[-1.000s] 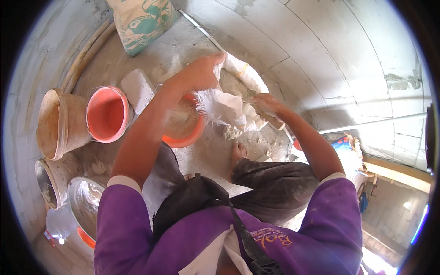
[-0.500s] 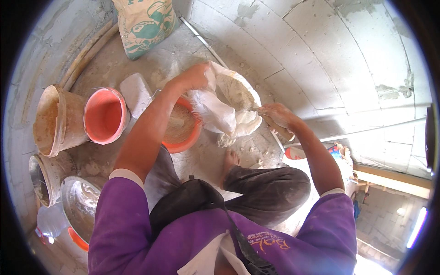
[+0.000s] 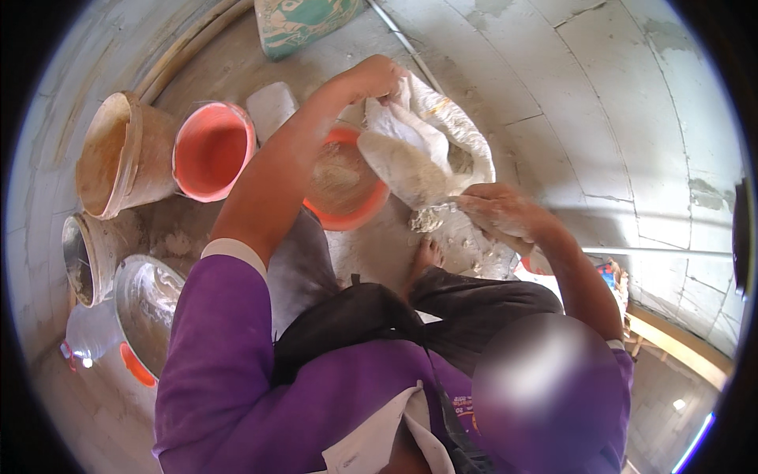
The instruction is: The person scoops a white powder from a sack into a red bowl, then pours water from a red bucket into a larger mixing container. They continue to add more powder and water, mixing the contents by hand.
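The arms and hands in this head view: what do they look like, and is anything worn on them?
They are a person's own, with no cables showing. The left hand and right hand are ungloved and the forearms bare. The short purple cloth left sleeve ends in a white cuff; the purple cloth right sleeve is mostly hidden by a blur.

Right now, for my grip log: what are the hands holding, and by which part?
The left hand holds the white sack by its rim; the right hand holds a trowel by its handle.
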A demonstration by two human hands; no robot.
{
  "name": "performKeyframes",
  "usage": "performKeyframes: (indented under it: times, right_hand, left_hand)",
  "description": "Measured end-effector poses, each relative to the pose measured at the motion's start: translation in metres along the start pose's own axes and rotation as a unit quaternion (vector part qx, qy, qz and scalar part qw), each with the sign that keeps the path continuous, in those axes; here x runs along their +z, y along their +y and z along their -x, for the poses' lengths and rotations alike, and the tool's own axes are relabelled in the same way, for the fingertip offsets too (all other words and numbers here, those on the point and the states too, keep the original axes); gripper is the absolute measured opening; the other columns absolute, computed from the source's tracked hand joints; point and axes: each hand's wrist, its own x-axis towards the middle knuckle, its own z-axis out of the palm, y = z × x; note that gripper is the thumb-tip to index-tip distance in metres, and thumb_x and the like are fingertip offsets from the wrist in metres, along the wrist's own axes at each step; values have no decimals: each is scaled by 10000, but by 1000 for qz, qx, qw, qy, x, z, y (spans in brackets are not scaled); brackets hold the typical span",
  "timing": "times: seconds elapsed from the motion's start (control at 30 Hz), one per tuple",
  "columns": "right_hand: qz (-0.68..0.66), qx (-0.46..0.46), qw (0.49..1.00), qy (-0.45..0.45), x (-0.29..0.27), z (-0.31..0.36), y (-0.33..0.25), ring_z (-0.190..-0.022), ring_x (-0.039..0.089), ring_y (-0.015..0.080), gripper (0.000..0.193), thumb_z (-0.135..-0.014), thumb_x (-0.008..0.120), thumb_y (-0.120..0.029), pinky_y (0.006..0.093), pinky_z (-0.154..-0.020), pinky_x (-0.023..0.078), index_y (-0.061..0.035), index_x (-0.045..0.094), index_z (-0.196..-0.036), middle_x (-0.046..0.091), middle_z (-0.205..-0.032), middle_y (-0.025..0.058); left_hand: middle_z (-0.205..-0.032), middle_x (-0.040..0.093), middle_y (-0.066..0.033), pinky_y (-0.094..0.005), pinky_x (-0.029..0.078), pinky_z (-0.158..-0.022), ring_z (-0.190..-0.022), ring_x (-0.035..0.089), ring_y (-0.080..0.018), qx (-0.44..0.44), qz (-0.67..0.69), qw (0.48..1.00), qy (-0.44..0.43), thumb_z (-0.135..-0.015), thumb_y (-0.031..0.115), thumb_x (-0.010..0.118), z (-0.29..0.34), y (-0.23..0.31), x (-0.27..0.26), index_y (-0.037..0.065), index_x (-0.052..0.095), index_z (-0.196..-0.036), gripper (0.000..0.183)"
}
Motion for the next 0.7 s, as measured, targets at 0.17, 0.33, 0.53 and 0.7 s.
performKeyframes:
  times: [0.17, 0.33, 0.53, 0.7]
  right_hand:
    - [120, -232, 965, 24, 61, -72, 15, -628, 564, 198, 328, -912, 540, -335, 329, -564, 461, -18, 616, -880, 568, -683, 106]
    - [391, -220, 891, 75, 123, -152, 41, -777, 595, 366, 247, -838, 501, -128, 458, -719, 477, 12, 579, -1026, 585, -790, 232]
    - [412, -207, 867, 191, 140, -128, 17, -931, 572, 397, 409, -810, 483, -59, 463, -766, 483, 29, 444, -1207, 538, -1031, 255]
    - [425, -209, 855, 213, 129, -113, 7, -965, 557, 400, 394, -809, 489, -56, 472, -799, 462, 19, 450, -1193, 514, -1081, 239]
  left_hand:
    - [-801, 649, -139, -288, 470, -539, -566, 564, -160, 19, -22, 1000, 9, -666, -39, 603, 10, 6, 4, -48, 577, -1200, 534]
    - [-801, 654, -133, -283, 468, -543, -567, 570, -158, 23, -15, 1000, 14, -649, -34, 631, 12, 10, 8, -46, 563, -1219, 574]
    - [-929, 663, -166, -276, 472, -555, -610, 580, -158, 33, -47, 998, 1, -635, -50, 609, 13, 7, 10, -57, 547, -1230, 598]
    - [-990, 666, -165, -281, 469, -586, -661, 582, -156, 45, -43, 998, -16, -626, -57, 582, 16, 21, 15, -21, 568, -1224, 600]
